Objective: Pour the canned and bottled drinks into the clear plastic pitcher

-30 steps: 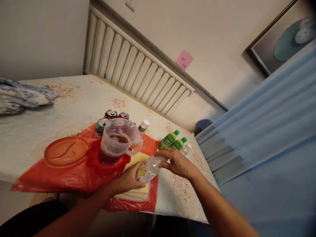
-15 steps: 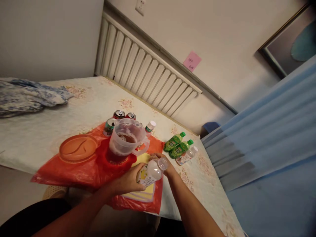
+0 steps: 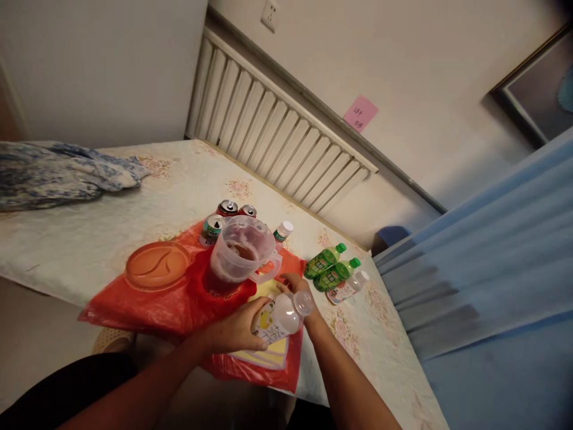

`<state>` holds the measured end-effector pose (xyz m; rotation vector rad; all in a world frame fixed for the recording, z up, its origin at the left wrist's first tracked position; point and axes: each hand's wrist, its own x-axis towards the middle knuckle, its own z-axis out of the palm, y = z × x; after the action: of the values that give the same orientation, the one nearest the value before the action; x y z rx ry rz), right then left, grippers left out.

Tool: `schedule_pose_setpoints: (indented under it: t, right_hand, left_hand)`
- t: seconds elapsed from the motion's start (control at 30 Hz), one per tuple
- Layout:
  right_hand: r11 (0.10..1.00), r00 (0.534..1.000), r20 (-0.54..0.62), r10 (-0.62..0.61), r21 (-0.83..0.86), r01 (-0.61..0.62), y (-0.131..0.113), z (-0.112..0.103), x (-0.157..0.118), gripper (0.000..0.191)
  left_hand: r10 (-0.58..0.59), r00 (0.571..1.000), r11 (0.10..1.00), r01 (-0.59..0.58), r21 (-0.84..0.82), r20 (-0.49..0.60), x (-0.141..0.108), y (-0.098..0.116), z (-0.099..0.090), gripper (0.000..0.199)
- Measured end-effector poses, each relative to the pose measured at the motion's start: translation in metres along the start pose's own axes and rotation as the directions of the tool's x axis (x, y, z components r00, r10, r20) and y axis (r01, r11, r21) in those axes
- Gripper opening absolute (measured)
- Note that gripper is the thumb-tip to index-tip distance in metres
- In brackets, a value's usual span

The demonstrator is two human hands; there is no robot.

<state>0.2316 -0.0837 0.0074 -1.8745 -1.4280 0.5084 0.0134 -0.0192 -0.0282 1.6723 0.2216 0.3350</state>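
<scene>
My left hand [image 3: 242,327] is wrapped round a clear plastic bottle [image 3: 280,319] with a yellow-fruit label. The bottle is tilted, and its uncapped mouth points up and right. Behind it reaches my right hand [image 3: 293,283], partly hidden by the bottle neck; its visible fingers are apart, near the pitcher's handle. That translucent plastic pitcher [image 3: 233,272] holds a foamy brown liquid and stands on a red plastic bag [image 3: 174,307]. Below the bottle lies a folded yellow cloth [image 3: 262,357]. An orange round lid [image 3: 157,267] rests on the bag left of the pitcher.
Several drink cans [image 3: 211,230] and a white-capped bottle [image 3: 283,233] stand behind the pitcher. Two green bottles [image 3: 331,276] and a clear bottle [image 3: 347,289] lie to the right on the flowered tablecloth [image 3: 371,358]. A patterned cloth [image 3: 67,176] is heaped far left.
The view has shifted, so everything sits slightly further right. My left hand still grips the bottle at a similar tilt. My right hand's fingers look a little more spread.
</scene>
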Motion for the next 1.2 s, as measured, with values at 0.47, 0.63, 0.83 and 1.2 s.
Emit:
schedule_pose_setpoints:
  t: [0.47,0.63,0.83,1.2]
  right_hand:
    - [0.74,0.999,-0.02,-0.05,0.671,0.05,-0.079,0.042,0.036,0.054]
    - [0.685,0.996,-0.088,0.019,0.726,0.051,-0.104,0.04,0.044,0.053]
    - [0.72,0.974,-0.219,0.066,0.686,0.106,-0.132,-0.003,0.038,0.052]
    - [0.728,0.913,-0.382,0.144,0.666,0.164,-0.169,-0.123,-0.01,0.048]
  left_hand:
    - [-0.009,0.988,0.998,0.018,-0.058,0.152,-0.011,0.016,-0.017,0.081]
    - [-0.033,0.99,0.998,0.04,-0.051,0.138,-0.017,0.024,-0.031,0.089]
    - [0.013,0.992,0.998,-0.006,-0.057,0.127,-0.02,0.029,-0.042,0.085]
    - [0.011,0.999,0.992,-0.015,-0.128,-0.031,-0.004,0.016,-0.062,0.076]
